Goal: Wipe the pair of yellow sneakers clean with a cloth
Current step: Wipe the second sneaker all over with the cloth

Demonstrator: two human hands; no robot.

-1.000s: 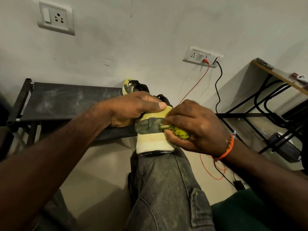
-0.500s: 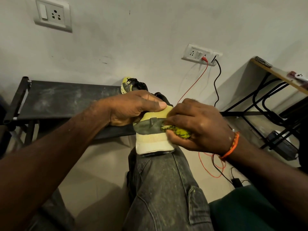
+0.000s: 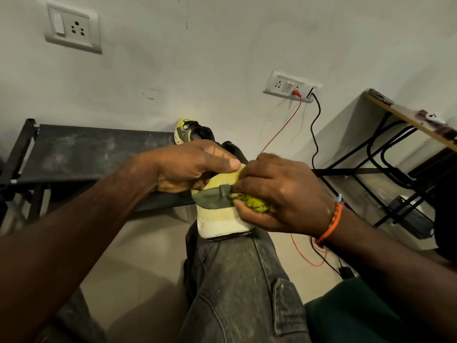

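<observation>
Two yellow sneakers showed: one [image 3: 217, 211] stood heel-near on the person's knee, gripped by the left hand [image 3: 188, 167]; the other [image 3: 190, 131] lay farther on the bench [image 3: 81, 154]. The right hand [image 3: 279, 194] clutched one cloth [image 3: 252, 204] against the heel.

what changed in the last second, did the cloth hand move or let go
Almost nothing. The right hand keeps the yellow cloth pinched against the sneaker's heel, shifting only slightly. The left hand still grips the sneaker on the knee. Nothing was let go. The second sneaker stayed on the black bench.
</observation>
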